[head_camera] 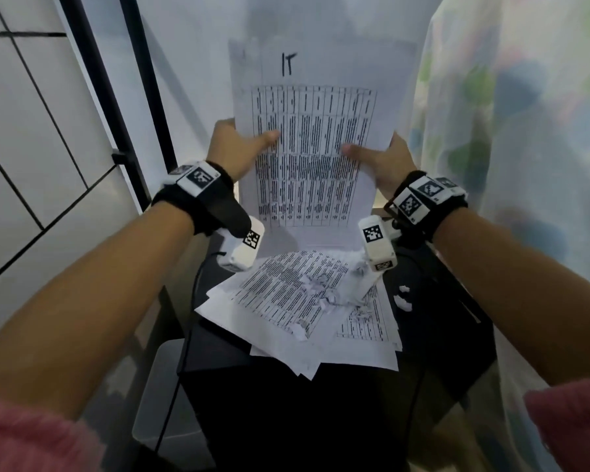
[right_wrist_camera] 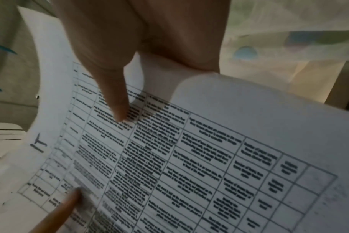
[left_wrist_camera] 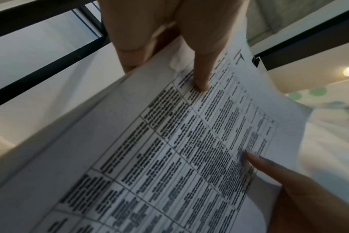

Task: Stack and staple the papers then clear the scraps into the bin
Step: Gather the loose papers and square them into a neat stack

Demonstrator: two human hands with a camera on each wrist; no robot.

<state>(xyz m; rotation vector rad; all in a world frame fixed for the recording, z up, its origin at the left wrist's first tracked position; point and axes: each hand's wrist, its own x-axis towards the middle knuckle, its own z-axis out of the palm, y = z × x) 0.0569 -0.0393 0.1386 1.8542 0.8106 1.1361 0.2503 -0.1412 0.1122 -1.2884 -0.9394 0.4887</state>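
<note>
Head view: both hands' fingers pinch upright sheet (head_camera: 307, 137); loose papers (head_camera: 297, 308), scraps (head_camera: 403, 303) on black table (head_camera: 450, 342) below.

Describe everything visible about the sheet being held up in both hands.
The held sheet is white paper printed with a dense black table; a handwritten mark sits above the grid. It stands nearly upright, slightly curved, its lower edge just above the loose papers on the dark surface. The left hand and right hand pinch its side edges, thumbs on the printed face. Whether more sheets lie behind it is unclear.
</note>
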